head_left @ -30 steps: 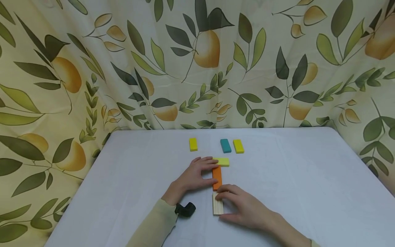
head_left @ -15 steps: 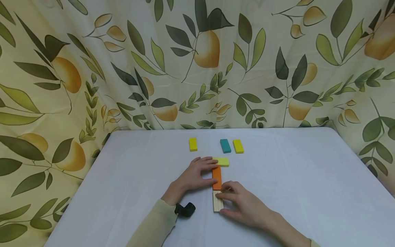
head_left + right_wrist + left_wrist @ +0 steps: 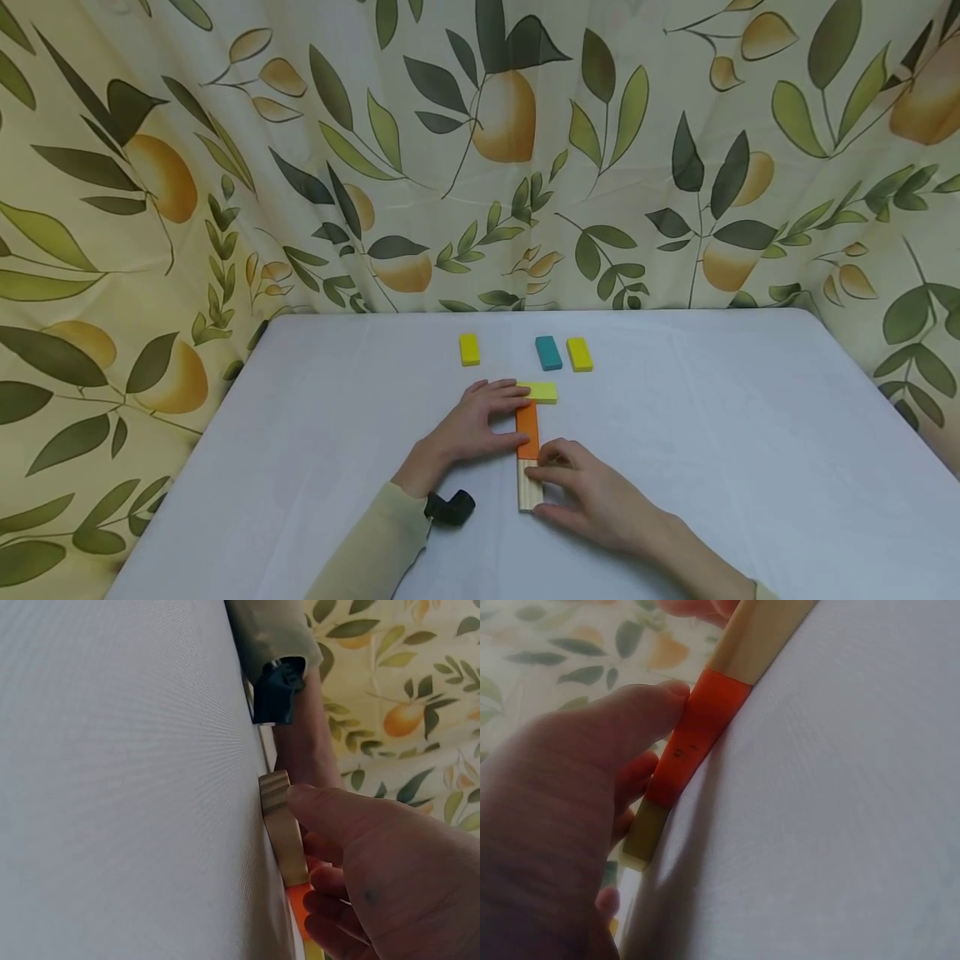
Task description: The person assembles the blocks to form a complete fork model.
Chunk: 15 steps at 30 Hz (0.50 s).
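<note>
On the white tabletop, a plain wooden block (image 3: 529,487) lies end to end with an orange block (image 3: 528,433). Crosswise at the orange block's far end is a yellow-green block (image 3: 543,393). My left hand (image 3: 480,425) rests on these from the left, its thumb (image 3: 656,705) touching the orange block and its fingers lying over the yellow-green one. From the right, my right hand (image 3: 600,500) holds the wooden block, with the thumb (image 3: 319,806) at its near end. The right fingertips are partly hidden in the right wrist view.
Farther back on the table (image 3: 712,400) lie a yellow block (image 3: 469,350), a teal block (image 3: 548,353) and another yellow block (image 3: 580,354). A black device (image 3: 452,508) sits on the left wrist. A leaf-and-fruit patterned curtain (image 3: 480,167) hangs behind the table.
The wooden block has slid away from me in the right hand, closing the small gap to the orange block. The left hand has stayed in place.
</note>
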Each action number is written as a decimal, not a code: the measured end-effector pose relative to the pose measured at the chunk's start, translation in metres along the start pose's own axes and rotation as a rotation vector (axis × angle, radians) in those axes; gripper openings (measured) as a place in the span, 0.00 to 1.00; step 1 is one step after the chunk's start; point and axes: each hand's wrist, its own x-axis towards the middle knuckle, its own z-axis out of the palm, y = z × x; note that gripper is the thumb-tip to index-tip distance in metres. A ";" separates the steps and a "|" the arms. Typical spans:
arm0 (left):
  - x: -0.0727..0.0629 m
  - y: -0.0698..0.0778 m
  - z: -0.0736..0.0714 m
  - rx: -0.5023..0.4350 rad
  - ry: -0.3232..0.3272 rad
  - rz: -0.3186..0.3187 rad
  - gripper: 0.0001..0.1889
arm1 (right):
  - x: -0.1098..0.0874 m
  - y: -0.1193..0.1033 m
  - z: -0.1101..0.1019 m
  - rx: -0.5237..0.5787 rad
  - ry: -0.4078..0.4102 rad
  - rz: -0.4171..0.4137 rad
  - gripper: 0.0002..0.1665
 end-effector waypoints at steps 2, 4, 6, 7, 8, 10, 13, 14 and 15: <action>0.000 0.000 0.000 -0.003 0.000 -0.003 0.28 | 0.000 0.000 0.000 0.002 -0.001 0.000 0.22; 0.000 0.000 -0.001 -0.004 -0.001 -0.006 0.28 | 0.001 0.000 -0.001 0.007 -0.006 0.003 0.21; 0.001 0.000 -0.001 0.001 -0.004 -0.006 0.28 | 0.001 0.000 -0.001 0.013 -0.014 0.009 0.21; 0.001 0.000 -0.001 0.004 -0.003 -0.005 0.28 | 0.001 0.000 -0.001 0.016 -0.019 0.013 0.21; 0.001 0.000 -0.001 0.006 -0.003 -0.004 0.28 | 0.001 0.000 -0.001 0.018 -0.023 0.016 0.21; 0.001 0.000 -0.001 0.012 -0.002 -0.002 0.28 | 0.001 0.000 -0.001 0.023 -0.029 0.022 0.21; 0.000 0.000 -0.001 0.022 -0.001 -0.004 0.28 | 0.001 0.001 -0.001 0.027 -0.032 0.024 0.21; 0.001 0.000 0.000 0.025 -0.003 -0.007 0.28 | 0.001 0.001 -0.001 0.028 -0.030 0.021 0.21; 0.001 0.001 0.000 0.026 -0.004 -0.009 0.28 | 0.001 0.002 0.000 0.028 -0.026 0.018 0.21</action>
